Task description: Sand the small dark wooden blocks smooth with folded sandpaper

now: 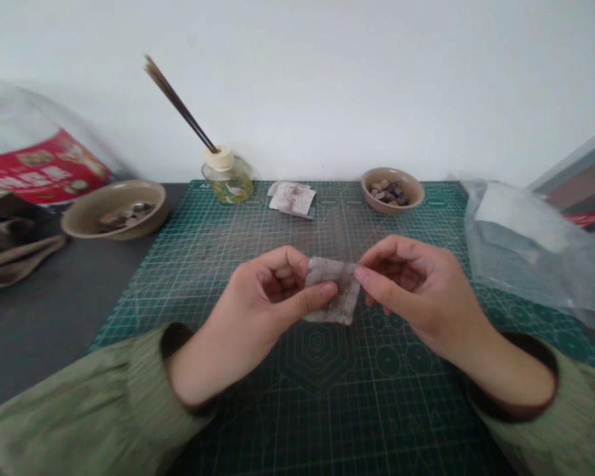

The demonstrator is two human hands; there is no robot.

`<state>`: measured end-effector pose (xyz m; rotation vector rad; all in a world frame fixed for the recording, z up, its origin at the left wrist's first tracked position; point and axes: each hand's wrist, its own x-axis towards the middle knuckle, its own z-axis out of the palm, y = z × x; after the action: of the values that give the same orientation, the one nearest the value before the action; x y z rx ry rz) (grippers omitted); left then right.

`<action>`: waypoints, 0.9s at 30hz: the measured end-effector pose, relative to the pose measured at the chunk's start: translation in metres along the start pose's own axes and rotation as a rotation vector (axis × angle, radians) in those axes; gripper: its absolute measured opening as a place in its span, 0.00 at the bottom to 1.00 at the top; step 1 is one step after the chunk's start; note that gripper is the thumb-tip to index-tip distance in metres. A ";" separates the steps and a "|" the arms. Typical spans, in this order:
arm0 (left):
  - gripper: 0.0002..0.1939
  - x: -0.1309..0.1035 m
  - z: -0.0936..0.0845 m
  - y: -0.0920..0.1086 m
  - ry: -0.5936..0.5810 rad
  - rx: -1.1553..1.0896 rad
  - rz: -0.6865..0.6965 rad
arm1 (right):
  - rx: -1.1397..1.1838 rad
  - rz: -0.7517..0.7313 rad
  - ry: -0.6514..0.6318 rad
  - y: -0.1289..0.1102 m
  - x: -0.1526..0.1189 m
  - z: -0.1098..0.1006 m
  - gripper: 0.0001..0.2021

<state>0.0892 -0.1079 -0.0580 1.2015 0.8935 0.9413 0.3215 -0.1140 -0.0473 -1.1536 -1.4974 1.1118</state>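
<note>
Between my two hands, above the green cutting mat [317, 403], is a small, flat, greyish-white sachet [344, 301] with brownish marks. My left hand [268, 297] grips it from the left, thumb pressed across its front and fingers behind. At its upper right corner, my right hand [416, 284] pinches the edge between thumb and forefinger. Farther back on the mat lies a small stack of similar whitish sachets [292, 198] with brown stains. What is inside the held sachet cannot be made out.
A tan bowl [393, 206] of brown chunks stands back right; a larger bowl [114, 215] with pieces is at left. Near the wall is a reed diffuser bottle [228, 177]. Clear plastic bag [535, 244] lies right, and a red-and-clear package [44, 165] stands far left.
</note>
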 end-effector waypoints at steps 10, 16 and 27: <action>0.08 -0.003 0.003 0.007 -0.084 0.014 0.017 | 0.093 0.053 -0.086 -0.002 -0.003 0.000 0.11; 0.11 -0.007 0.002 0.010 -0.083 0.082 0.033 | 0.093 0.043 -0.141 -0.004 -0.005 0.000 0.10; 0.17 -0.007 -0.007 -0.002 -0.091 0.071 0.033 | 0.270 0.103 -0.106 -0.002 -0.003 -0.001 0.11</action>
<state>0.0806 -0.1125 -0.0602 1.3129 0.8422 0.8804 0.3231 -0.1169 -0.0455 -1.0058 -1.3286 1.4174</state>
